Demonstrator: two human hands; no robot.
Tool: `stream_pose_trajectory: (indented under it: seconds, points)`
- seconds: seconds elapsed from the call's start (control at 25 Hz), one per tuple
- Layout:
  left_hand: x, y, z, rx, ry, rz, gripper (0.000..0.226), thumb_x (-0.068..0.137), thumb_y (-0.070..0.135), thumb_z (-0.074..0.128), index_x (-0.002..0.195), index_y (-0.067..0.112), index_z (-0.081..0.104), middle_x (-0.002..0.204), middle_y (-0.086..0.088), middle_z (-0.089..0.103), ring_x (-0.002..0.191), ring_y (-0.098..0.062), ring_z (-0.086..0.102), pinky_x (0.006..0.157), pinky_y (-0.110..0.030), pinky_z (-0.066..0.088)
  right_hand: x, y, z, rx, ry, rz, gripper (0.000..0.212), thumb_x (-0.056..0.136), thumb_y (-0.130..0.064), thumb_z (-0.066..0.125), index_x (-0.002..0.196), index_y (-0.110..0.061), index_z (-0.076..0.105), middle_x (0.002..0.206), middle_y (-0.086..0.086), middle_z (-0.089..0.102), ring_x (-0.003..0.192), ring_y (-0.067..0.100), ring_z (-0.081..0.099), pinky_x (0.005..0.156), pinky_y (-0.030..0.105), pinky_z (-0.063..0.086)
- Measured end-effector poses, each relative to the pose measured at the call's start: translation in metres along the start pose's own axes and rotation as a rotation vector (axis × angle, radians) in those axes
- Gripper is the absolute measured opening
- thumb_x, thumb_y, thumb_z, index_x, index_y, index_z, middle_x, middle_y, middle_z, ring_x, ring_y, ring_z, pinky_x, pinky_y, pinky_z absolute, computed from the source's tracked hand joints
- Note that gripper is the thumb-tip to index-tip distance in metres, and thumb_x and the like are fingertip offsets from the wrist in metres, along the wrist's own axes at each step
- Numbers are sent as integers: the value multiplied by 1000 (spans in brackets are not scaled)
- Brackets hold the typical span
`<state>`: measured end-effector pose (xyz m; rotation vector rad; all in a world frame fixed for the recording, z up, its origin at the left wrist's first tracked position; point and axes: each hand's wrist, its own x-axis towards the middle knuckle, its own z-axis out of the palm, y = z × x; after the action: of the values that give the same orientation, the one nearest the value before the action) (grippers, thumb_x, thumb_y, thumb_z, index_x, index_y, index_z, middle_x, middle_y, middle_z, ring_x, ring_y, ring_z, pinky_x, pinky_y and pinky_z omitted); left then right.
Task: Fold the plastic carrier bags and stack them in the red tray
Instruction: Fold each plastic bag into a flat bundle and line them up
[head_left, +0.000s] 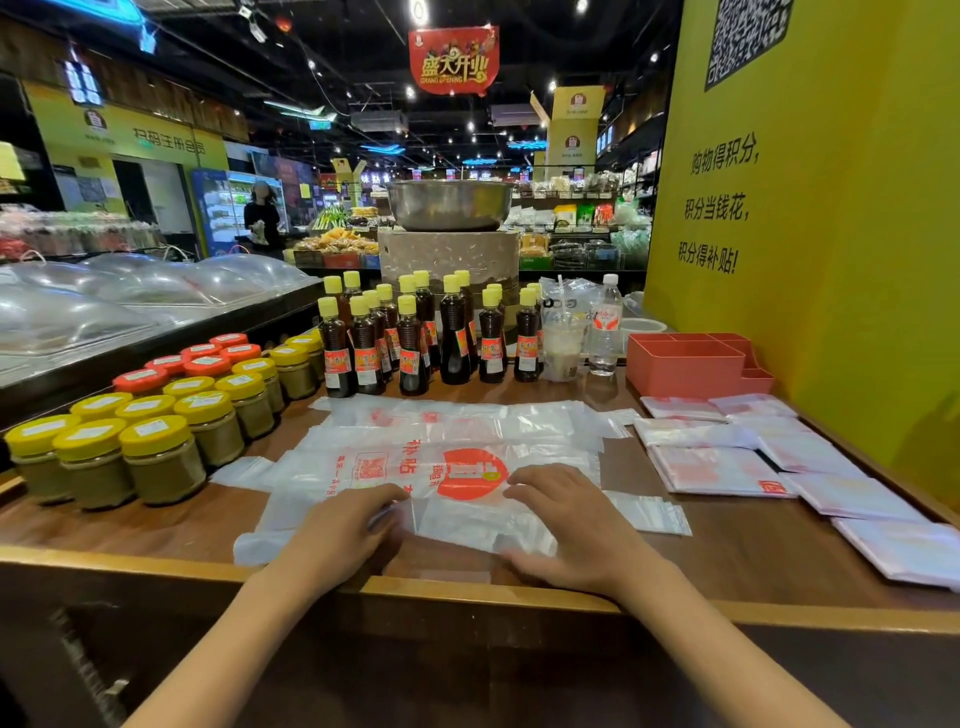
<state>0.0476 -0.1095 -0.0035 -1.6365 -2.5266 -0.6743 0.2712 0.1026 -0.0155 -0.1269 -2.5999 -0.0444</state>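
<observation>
Both hands lie flat with fingers spread, the left hand (349, 525) and right hand (569, 525) pressing a clear plastic carrier bag (441, 467) printed in red onto the wooden surface (753, 551). Folded bags (722, 467) lie to the right, near the red tray (685, 364) by the yellow wall.

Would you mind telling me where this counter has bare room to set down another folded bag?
Bare wood shows between the folded bags and the front edge, right of the right hand, and in a smaller patch at front left, between the jars and the left hand. The unfolded bags fill the middle; bottles crowd the back.
</observation>
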Motion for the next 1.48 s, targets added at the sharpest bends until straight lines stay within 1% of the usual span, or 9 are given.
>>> stream_pose_trajectory:
  seconds: [0.32,0.52,0.64,0.76,0.84,0.92,1.16,1.36,1.48]
  points:
    - [32,50,-17,105,126,91,32,104,29,49,135,35,53,131,9,64,119,-15,60,90,-32,50,3,-1,2,-137,-31,27,65,83,-56,63,137,-22,54,132,-4,64,118,16,59,105,34,44]
    - [30,57,-23,196,-20,242,50,97,49,56,143,43,40,125,20,58,108,-5,57,81,-10,39,0,10,6,-186,117,201,10,79,-18,72,87,-20,66,80,-2,67,70,22,64,59,33,48]
    - [13,42,-25,292,-142,292,78,84,72,56,151,43,28,129,24,51,109,3,48,87,-10,35,-1,9,6,-241,116,242,8,83,-24,73,78,-24,66,70,-7,64,60,18,59,51,31,47]
    - [6,25,-17,370,-153,232,49,93,55,57,139,40,49,136,21,50,125,-6,48,99,-21,39,1,11,7,-292,137,213,16,82,-28,79,73,-25,66,64,-8,62,53,16,57,47,28,44]
    - [4,13,-18,419,-181,200,21,97,41,54,114,35,64,119,16,61,111,-10,57,92,-22,46,0,13,2,-323,104,185,22,79,-34,82,67,-26,66,61,-9,62,53,13,57,49,27,45]
    - [-1,-3,-21,416,-223,192,22,101,40,46,109,34,66,114,15,63,106,-8,59,91,-23,47,-5,16,-6,-368,46,150,29,79,-41,82,61,-26,65,59,-9,61,56,13,60,55,28,49]
    - [-7,-42,-29,336,-205,22,37,92,62,33,113,45,57,117,19,63,105,-3,59,94,-24,47,-30,49,-55,-469,-208,543,70,97,-72,23,83,-23,71,94,-5,68,98,13,61,100,33,37]
    - [-4,-28,-24,223,-125,36,29,102,46,40,119,40,62,111,13,67,101,-11,62,85,-26,45,-27,49,-55,-352,-184,403,53,95,-59,53,137,-26,57,152,-2,45,142,21,38,119,38,25]
    - [1,-32,-27,242,-207,90,11,97,46,54,103,54,53,107,29,62,96,4,58,86,-22,49,-15,40,-55,-21,-76,285,22,95,-37,65,117,-32,64,123,-11,65,117,13,58,100,32,47]
